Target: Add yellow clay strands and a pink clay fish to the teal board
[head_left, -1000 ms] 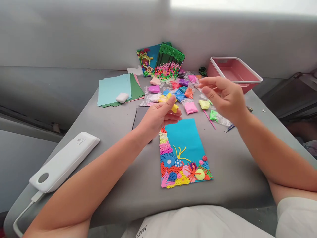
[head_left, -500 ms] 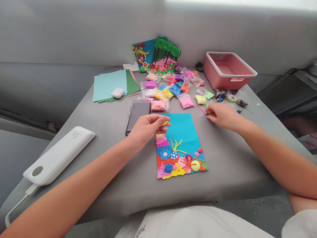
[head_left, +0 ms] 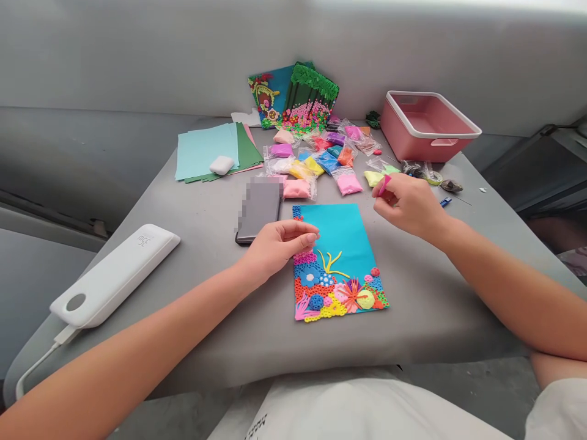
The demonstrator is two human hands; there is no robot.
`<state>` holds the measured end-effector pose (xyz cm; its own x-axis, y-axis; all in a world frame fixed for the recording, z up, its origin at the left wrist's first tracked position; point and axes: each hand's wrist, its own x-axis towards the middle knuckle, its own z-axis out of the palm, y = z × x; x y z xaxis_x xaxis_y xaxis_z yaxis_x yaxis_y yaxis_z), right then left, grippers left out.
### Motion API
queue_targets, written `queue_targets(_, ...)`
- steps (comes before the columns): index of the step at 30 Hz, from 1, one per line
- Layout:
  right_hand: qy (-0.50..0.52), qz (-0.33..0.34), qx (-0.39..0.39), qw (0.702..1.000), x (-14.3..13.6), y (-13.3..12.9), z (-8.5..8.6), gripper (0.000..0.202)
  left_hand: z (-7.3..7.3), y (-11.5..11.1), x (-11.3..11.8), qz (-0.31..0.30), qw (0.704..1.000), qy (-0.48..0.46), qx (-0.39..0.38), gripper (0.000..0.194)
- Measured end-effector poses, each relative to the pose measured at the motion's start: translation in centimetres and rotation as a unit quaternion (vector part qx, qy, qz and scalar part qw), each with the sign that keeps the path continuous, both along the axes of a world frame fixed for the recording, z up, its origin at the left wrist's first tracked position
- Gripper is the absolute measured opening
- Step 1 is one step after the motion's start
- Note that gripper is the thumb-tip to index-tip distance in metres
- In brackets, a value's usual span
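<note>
My left hand (head_left: 287, 244) hovers over the left edge of a blue board (head_left: 339, 229), its thumb and fingers pinched together. The bit of yellow clay seen between those fingers earlier is hidden now. Coloured clay rings, balls and flowers (head_left: 309, 278) cover the lower part and left side of the board. Thin yellow clay strands (head_left: 331, 264) branch upward near its middle. My right hand (head_left: 408, 205), raised beyond the board's right edge, is closed on a slim pink modelling tool (head_left: 384, 184), whose flat end shows above the fingers.
Several bags of coloured clay (head_left: 347, 182) lie behind the board, near a pink bin (head_left: 413, 140). A dark phone (head_left: 261, 214) and white power bank (head_left: 114, 275) are on the left. Paper sheets (head_left: 206, 146) and finished clay pictures (head_left: 312, 101) are farther back.
My right hand has lifted the pink tool off the table and turned it upward. My left hand has lowered slightly, and its yellow clay has gone out of sight. The view has shifted a little.
</note>
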<state>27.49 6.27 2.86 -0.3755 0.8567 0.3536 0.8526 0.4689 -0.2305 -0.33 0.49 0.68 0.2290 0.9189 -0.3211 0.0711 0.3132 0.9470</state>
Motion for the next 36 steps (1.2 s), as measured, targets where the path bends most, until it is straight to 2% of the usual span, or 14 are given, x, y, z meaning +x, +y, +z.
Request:
queue_targets(3, 0.156, 0.074, 0.041, 0.984, -1.4, -0.5, -0.1, 0.014, -0.2, 0.1, 1.0, 0.003, 1.000, -0.025, 0.009, 0.038)
queue_targets(7, 0.187, 0.132, 0.057, 0.972, -3.6, -0.8, -0.2, 0.032, -0.1, 0.6, 2.2, 0.011, 0.998, -0.053, 0.042, 0.042)
queue_targets(11, 0.254, 0.156, 0.027, 0.954, -5.2, -1.6, -0.8, 0.027, 0.1, 1.3, 2.6, 0.010, 0.996, -0.063, 0.056, 0.040)
queue_targets(14, 0.253, 0.206, 0.032, 0.945, -5.3, -2.3, -1.5, 0.016, -0.3, 1.4, 2.7, -0.009, 0.992, -0.102, 0.070, 0.043)
queue_targets(19, 0.194, 0.295, 0.072, 0.933, -4.6, -2.7, -2.5, 0.020, -1.2, 1.2, 2.3, -0.065, 0.982, -0.162, 0.070, 0.057)
queue_targets(31, 0.197, 0.285, 0.092, 0.933, -4.4, -3.2, -2.2, 0.017, -1.2, 1.1, 2.0, -0.063, 0.977, -0.189, 0.076, 0.038)
queue_targets(36, 0.214, 0.273, 0.102, 0.933, -4.5, -3.2, -2.3, 0.020, -1.0, 0.9, 2.0, -0.035, 0.977, -0.199, 0.062, 0.035)
